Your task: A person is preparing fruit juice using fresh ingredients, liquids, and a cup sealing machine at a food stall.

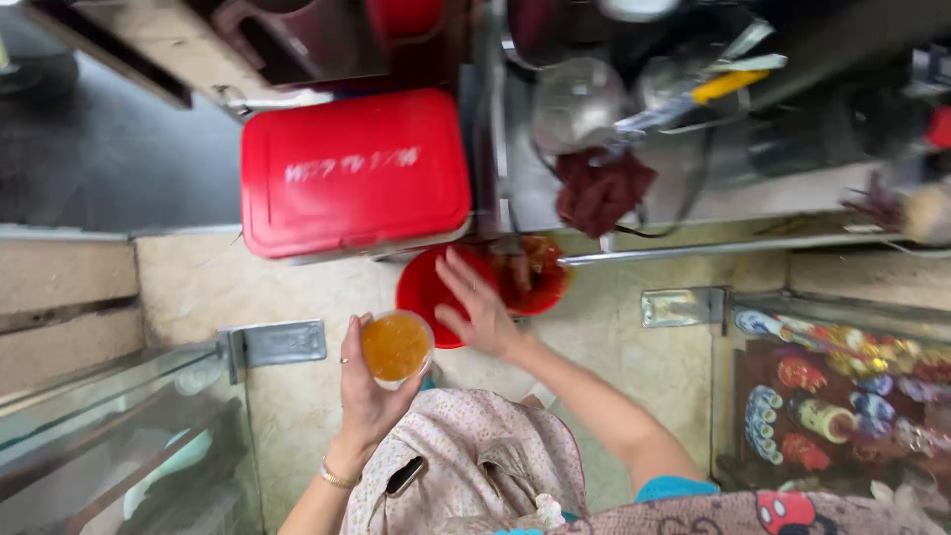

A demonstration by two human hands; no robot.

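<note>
My left hand holds a clear plastic cup filled with orange liquid, kept upright over the floor. My right hand reaches forward with fingers spread, over a red bucket on the floor. Inside the bucket is reddish-orange content, and my fingertips are at its near edge. Nothing is gripped in the right hand. A gold bracelet circles my left wrist.
A red cooler box stands just beyond the bucket. A metal counter with a dark red cloth, pots and utensils lies to the right. Glass display cases flank both sides, the right one holding colourful cans.
</note>
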